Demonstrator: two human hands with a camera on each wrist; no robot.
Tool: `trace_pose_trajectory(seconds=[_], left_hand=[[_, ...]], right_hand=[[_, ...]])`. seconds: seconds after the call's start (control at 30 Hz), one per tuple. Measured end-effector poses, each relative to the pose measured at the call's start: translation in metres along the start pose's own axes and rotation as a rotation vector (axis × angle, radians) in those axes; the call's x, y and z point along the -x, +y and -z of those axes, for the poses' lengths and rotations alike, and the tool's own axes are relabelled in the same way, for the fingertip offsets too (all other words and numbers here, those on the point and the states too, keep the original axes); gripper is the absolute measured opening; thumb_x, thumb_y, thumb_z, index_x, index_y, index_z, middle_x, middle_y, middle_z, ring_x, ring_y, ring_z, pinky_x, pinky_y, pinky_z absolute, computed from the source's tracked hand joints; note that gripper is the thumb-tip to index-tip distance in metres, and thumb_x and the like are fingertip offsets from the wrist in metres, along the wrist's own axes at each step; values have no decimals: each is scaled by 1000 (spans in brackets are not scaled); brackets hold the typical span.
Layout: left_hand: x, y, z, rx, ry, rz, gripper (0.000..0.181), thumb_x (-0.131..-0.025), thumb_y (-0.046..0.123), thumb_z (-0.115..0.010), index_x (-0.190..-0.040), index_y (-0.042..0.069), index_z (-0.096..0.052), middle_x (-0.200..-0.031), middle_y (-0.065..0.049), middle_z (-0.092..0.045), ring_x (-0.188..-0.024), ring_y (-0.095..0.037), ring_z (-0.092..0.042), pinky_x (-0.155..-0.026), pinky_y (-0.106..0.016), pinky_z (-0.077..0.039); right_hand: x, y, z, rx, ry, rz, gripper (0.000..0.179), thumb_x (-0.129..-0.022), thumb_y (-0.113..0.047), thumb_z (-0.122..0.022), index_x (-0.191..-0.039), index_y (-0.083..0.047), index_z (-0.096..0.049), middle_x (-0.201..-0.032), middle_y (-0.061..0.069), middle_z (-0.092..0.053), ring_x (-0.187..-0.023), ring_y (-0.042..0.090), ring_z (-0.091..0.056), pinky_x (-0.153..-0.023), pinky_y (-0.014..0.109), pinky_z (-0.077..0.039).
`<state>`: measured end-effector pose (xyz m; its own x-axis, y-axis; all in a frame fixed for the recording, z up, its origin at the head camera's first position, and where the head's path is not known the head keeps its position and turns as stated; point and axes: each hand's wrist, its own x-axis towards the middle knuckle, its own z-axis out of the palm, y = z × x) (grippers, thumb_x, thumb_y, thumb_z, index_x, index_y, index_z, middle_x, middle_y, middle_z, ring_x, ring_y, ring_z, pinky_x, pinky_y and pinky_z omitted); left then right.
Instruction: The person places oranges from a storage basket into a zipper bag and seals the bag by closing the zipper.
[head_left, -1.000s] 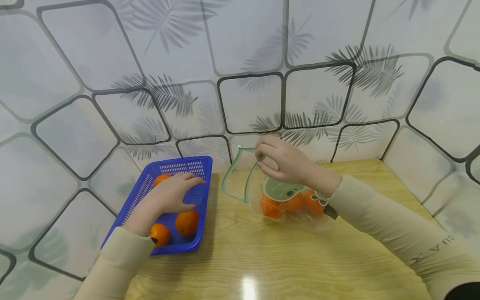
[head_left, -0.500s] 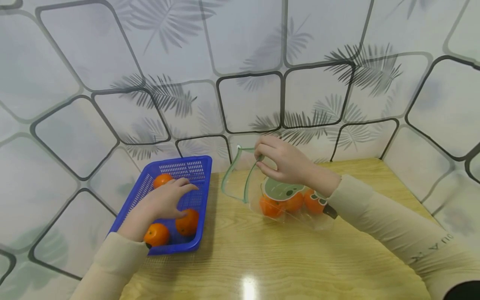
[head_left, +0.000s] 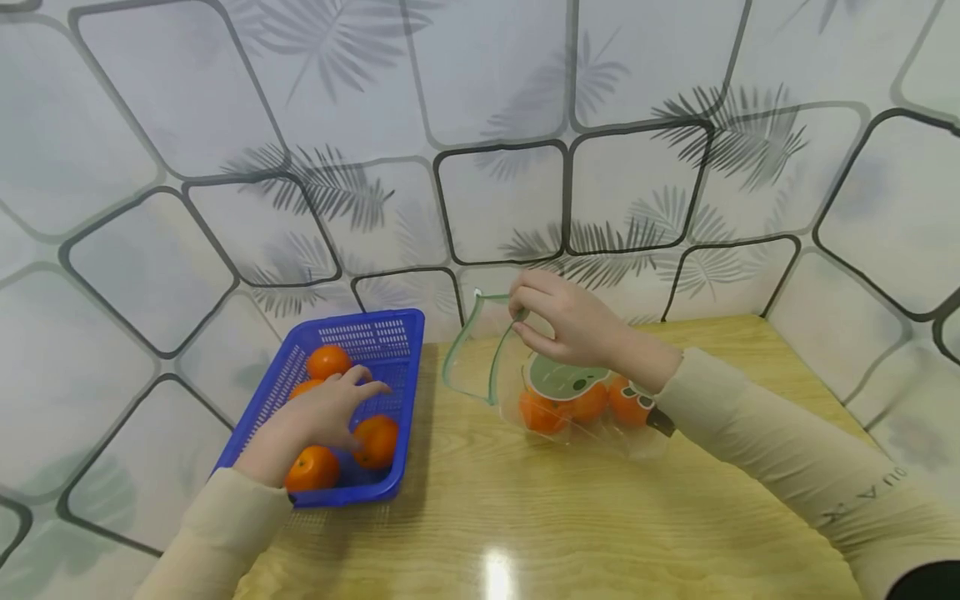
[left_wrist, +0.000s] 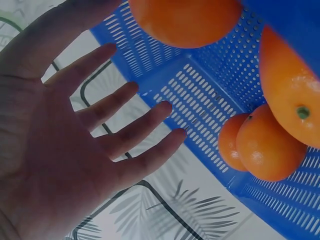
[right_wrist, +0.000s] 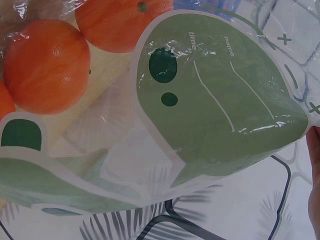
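My left hand [head_left: 322, 414] is over the blue plastic basket [head_left: 408, 392], its fingers spread and holding nothing. Several oranges lie in the basket: one orange [head_left: 312, 469] is near the wrist, another orange [head_left: 377, 442] is by the thumb, and the rest are toward the back, one partly hidden by the hand. In the left wrist view the palm [left_wrist: 65, 150] faces the camera, with oranges [left_wrist: 272, 142] beyond the fingertips. My right hand [head_left: 573, 323] pinches the green-edged mouth of a clear zip bag [head_left: 564, 379], keeping it open toward the basket. Oranges [right_wrist: 47, 67] lie inside the bag, which has green printing.
Basket and bag stand side by side on a light wooden table [head_left: 465, 500], with a strip of bare wood between them. A patterned wall [head_left: 498, 208] rises directly behind and on both sides. A dark round object [head_left: 930, 582] shows at the lower right corner.
My left hand has drawn back slightly toward the lower left, uncovering more of the oranges at the back of the basket. The right hand and bag have stayed put.
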<state>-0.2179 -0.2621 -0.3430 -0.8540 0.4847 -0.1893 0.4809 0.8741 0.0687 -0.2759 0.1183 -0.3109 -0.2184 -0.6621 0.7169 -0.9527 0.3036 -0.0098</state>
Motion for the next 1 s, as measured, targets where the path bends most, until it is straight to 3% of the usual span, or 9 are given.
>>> trace_pose_trajectory(seconds=[0.3, 0.57, 0.67, 0.9, 1.0], left_hand=[[-5, -4, -2, 11, -90, 48, 78, -73, 22, -97, -144, 17, -65, -140, -19, -55, -116, -38, -60, -86, -50, -64], [-13, 4, 0, -4, -153, 38, 72, -69, 16, -97, -135, 17, -69, -134, -17, -59, -108, -34, -66, -89, -52, -62], [-16, 6, 0, 0, -183, 57, 70, -69, 14, -96, -134, 17, -69, -139, -19, -61, -110, -34, -68, -94, -54, -61], [-27, 6, -5, -21, -278, 44, 63, -70, 13, -95, -128, 14, -69, -121, -15, -70, -109, -30, -67, -103, -52, -57], [-31, 8, -6, -12, -301, 50, 67, -70, 8, -94, -131, 13, -67, -123, -14, -70, -111, -30, -66, -105, -51, -56]], right_hand=[[-1, -2, 0, 3, -7, -3, 9, -93, -7, -71, -97, -8, -63, -101, 6, -62, -91, 20, -57, -80, 38, -52], [-2, -2, -2, -11, 10, 16, 10, -91, -4, -72, -96, -7, -63, -99, 6, -61, -89, 19, -56, -79, 38, -52], [-2, -1, -3, -15, 15, 19, 10, -91, -4, -72, -95, -7, -63, -98, 6, -61, -89, 19, -56, -78, 37, -52], [-2, 0, -4, -13, 19, 29, 11, -90, -4, -72, -96, -7, -63, -98, 6, -61, -88, 19, -56, -77, 37, -52], [-2, 0, -4, -15, 20, 27, 11, -90, -3, -72, -96, -7, -63, -98, 6, -61, -88, 19, -56, -77, 37, -52]])
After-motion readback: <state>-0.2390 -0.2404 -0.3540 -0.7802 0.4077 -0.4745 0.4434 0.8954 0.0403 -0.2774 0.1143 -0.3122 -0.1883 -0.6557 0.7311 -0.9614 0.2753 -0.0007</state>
